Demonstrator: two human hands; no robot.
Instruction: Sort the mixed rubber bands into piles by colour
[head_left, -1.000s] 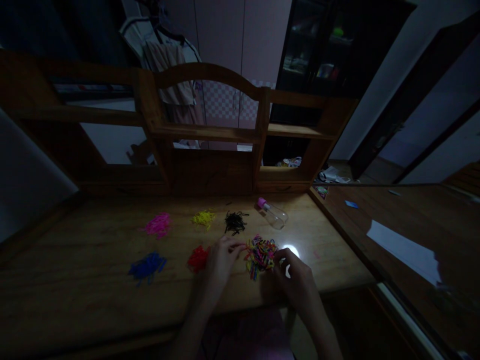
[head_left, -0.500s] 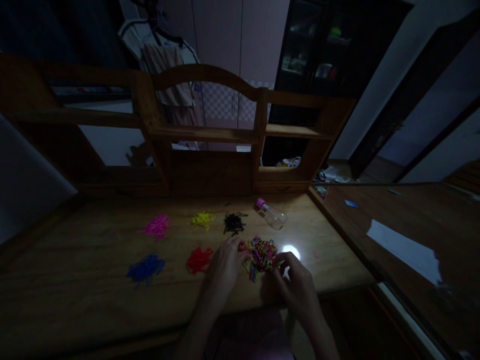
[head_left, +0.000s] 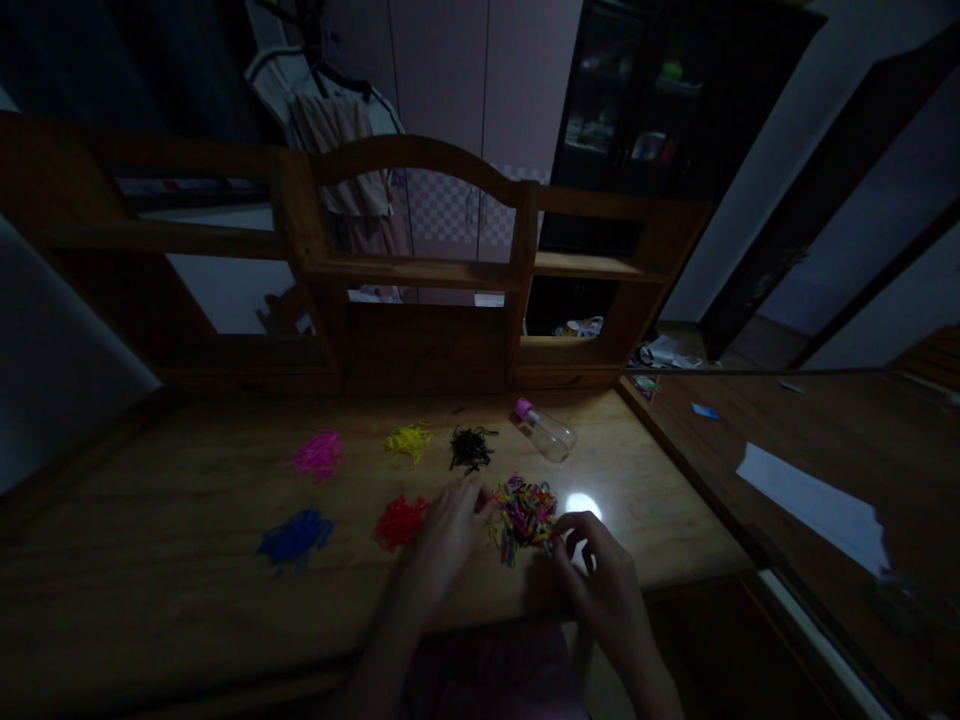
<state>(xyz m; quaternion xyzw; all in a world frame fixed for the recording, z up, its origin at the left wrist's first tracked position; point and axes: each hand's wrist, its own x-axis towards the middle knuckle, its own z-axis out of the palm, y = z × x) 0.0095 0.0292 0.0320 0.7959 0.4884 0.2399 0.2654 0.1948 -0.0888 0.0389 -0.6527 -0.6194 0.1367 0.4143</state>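
Note:
A mixed-colour heap of small elastic bands [head_left: 525, 512] lies on the wooden desk [head_left: 187, 590] in front of me. My left hand [head_left: 448, 535] rests at the heap's left edge, fingertips together on the bands there. My right hand [head_left: 604, 565] is at the heap's lower right, thumb and fingers pinched at its edge. What either pinch holds is too small and dark to make out. Sorted piles lie to the left: red [head_left: 400, 520], blue [head_left: 295, 535], pink [head_left: 319, 453], yellow [head_left: 409, 440] and black [head_left: 471, 447].
A clear bottle with a pink cap [head_left: 545, 430] lies on its side behind the heap. A bright light spot [head_left: 582, 503] shines on the desk. A wooden shelf unit [head_left: 420, 270] rises at the back. A second wooden surface with white paper [head_left: 814, 508] adjoins on the right.
Both hands stayed at the mixed heap with small finger movements. The right hand closed in from the light spot to the heap's lower right edge. The view shifted slightly.

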